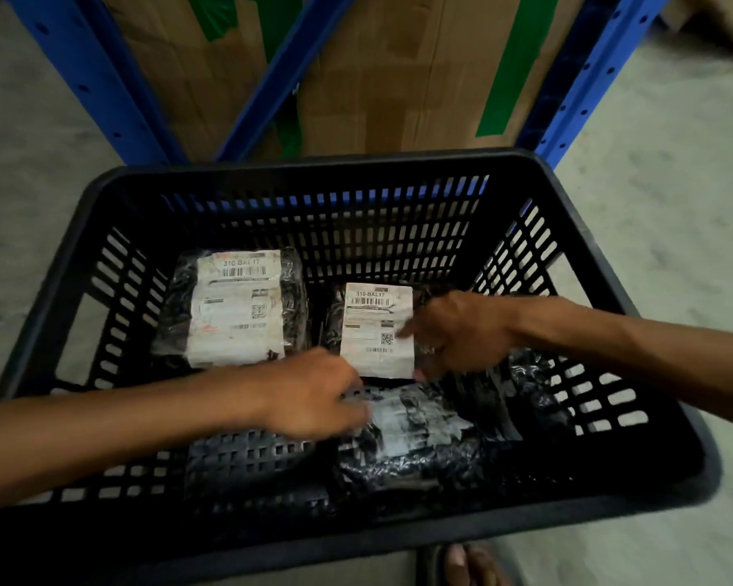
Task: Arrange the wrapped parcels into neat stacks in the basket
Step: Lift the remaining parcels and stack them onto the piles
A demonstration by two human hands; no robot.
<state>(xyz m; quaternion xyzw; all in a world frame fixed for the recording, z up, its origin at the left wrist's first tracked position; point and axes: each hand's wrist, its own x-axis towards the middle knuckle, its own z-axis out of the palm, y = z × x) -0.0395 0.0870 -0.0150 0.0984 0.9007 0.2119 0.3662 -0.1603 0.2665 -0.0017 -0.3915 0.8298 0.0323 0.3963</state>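
A black slotted plastic basket (297,162) stands on the floor. Inside lie black-wrapped parcels with white labels. One parcel (233,306) rests at the back left. A second parcel (375,327) lies in the middle with its label up. My right hand (462,332) grips this middle parcel at its right edge, thumb underneath. A third parcel (411,433) lies at the front, label crumpled. My left hand (314,395) reaches over the basket floor, and its blurred fingers touch the front parcel's left edge. More black wrap (530,374) shows under my right wrist.
Blue steel rack posts (102,78) and large cardboard boxes with green tape (398,78) stand right behind the basket. Grey concrete floor lies on both sides. A foot in a sandal (470,564) is at the basket's near edge.
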